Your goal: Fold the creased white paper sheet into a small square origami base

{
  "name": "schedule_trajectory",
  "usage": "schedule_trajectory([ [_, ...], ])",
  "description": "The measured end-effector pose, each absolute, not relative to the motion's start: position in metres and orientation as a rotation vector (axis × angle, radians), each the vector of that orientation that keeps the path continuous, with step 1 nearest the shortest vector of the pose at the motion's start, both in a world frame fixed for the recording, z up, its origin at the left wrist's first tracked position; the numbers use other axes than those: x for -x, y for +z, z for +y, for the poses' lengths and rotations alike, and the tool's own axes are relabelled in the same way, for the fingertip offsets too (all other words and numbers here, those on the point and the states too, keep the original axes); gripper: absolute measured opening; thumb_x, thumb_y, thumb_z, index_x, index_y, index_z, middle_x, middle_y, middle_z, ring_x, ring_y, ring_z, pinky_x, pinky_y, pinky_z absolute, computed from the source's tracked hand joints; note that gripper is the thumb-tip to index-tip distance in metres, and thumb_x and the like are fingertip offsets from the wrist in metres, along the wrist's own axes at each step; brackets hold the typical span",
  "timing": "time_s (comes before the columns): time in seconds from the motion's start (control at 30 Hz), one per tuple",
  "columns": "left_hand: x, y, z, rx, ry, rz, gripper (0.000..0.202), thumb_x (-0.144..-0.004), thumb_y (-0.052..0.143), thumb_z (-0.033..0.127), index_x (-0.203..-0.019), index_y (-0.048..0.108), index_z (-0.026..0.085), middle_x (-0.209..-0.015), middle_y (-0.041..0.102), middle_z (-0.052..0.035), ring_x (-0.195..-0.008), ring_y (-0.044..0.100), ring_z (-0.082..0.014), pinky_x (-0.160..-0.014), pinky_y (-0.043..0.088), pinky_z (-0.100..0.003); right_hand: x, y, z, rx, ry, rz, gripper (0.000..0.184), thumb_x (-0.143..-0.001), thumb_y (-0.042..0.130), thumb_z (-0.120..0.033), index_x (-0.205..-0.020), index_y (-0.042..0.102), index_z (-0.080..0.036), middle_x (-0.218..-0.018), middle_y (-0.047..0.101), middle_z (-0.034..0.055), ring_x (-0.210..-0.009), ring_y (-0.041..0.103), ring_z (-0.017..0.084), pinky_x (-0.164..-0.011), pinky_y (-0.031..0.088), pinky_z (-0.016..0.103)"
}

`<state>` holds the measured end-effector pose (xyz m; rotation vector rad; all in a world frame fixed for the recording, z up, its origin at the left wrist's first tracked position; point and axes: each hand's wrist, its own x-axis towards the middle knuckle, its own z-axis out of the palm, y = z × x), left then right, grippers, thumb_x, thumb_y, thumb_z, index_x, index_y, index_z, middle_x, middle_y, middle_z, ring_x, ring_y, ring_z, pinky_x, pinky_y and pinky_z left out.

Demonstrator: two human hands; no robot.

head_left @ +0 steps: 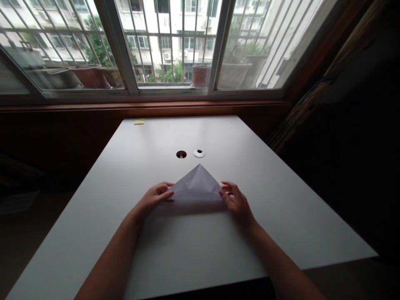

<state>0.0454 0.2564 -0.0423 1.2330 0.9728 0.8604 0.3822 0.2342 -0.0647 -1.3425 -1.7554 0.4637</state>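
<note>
A white sheet of paper (196, 185), folded into a triangle with its tip pointing away from me, lies near the middle of the white table (281, 200). My left hand (154, 197) pinches the paper's left corner with curled fingers. My right hand (237, 202) grips the right corner the same way. The lower part of the paper lies flat between both hands.
Beyond the paper the tabletop has a round cable hole (181, 154) and a white cap (198, 153) beside it. A small yellow note (139, 121) sits at the far edge. A barred window (168, 46) runs behind the table. Dark curtains hang at right.
</note>
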Motion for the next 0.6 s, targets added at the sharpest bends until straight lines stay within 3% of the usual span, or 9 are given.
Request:
schedule_trajectory([
  [0.1,-0.047,-0.045,0.258,-1.193,0.9,0.994,0.035,-0.078,0.072,0.042,-0.07,0.057,0.013,-0.117,0.058,-0.0087,-0.091,0.059,-0.0178,-0.078,0.06,-0.037,-0.376,-0.057,0.228,1.26,0.089,-1.872,0.041,-0.092,0.057,-0.028,-0.133,0.049,-0.025,-0.13,0.055,0.014,-0.119,0.055,0.029,-0.1,0.046,0.05],
  [0.23,-0.049,-0.042,0.257,-1.198,0.928,0.971,0.034,-0.079,0.071,0.044,-0.072,0.057,0.014,-0.111,0.06,-0.0069,-0.091,0.06,-0.0181,-0.075,0.059,-0.032,-0.365,-0.044,0.219,1.177,-0.19,-2.147,0.055,-0.09,0.06,-0.022,-0.141,0.044,-0.034,-0.145,0.046,0.0093,-0.137,0.04,0.033,-0.114,0.03,0.06],
  [0.33,-0.05,-0.041,0.255,-1.2,0.92,0.953,0.029,-0.081,0.07,0.043,-0.082,0.063,0.015,-0.101,0.062,-0.0057,-0.083,0.06,-0.0159,-0.072,0.054,-0.028,-0.354,-0.039,0.216,1.14,-0.253,-2.275,0.06,-0.09,0.061,-0.024,-0.145,0.04,-0.034,-0.15,0.043,0.0074,-0.142,0.033,0.034,-0.117,0.022,0.063],
  [0.47,-0.049,-0.041,0.249,-1.193,0.857,0.892,0.03,-0.08,0.07,0.042,-0.092,0.067,0.015,-0.082,0.063,-0.0031,-0.07,0.058,-0.0141,-0.06,0.043,-0.022,-0.337,-0.034,0.219,1.104,-0.26,-2.339,0.06,-0.092,0.058,-0.026,-0.147,0.036,-0.034,-0.153,0.04,0.0077,-0.145,0.028,0.034,-0.116,0.022,0.065],
  [0.6,-0.047,-0.04,0.243,-1.186,0.797,0.805,0.035,-0.077,0.074,0.041,-0.098,0.069,0.014,-0.087,0.068,-0.0056,-0.074,0.06,-0.0175,-0.063,0.041,-0.024,-0.323,-0.022,0.226,1.11,-0.284,-2.377,0.062,-0.091,0.058,-0.024,-0.148,0.034,-0.033,-0.148,0.046,0.0072,-0.146,0.025,0.033,-0.118,0.018,0.065],
])
